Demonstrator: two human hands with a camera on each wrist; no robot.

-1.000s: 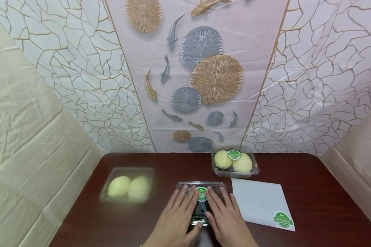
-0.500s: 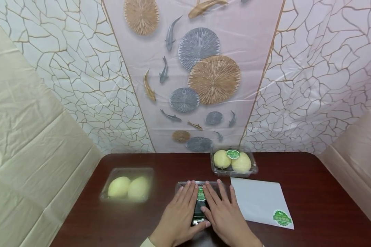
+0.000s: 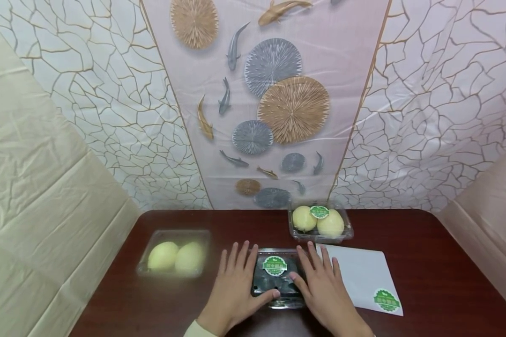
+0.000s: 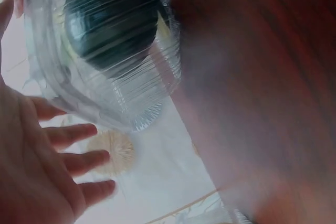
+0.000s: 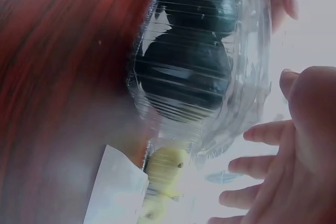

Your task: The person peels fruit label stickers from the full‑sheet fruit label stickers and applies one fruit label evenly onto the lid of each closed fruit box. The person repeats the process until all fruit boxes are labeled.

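Note:
A clear plastic clamshell box (image 3: 274,284) with a round green label (image 3: 275,265) on its lid sits at the table's near middle. Large dark round fruits (image 5: 186,72) show through its ribbed side in both wrist views; their kind is unclear. My left hand (image 3: 232,288), fingers straight and spread, is along the box's left side, its thumb over the front part. On the opposite side my right hand (image 3: 326,288) is spread likewise, thumb over the lid's right part and palm partly above the label sheet. Whether either hand touches the box is unclear.
To the left stands a clear box (image 3: 174,271) with two pale yellow fruits, blurred by haze. Another box (image 3: 346,234) of two yellow fruits, labelled green, is at the back. A white sheet (image 3: 358,271) bearing one green label (image 3: 386,299) lies right of the middle box.
My hands lay flat together on the lid before. They have moved apart, left hand leftward and right hand rightward, uncovering the label. The boxes and sheet stay put.

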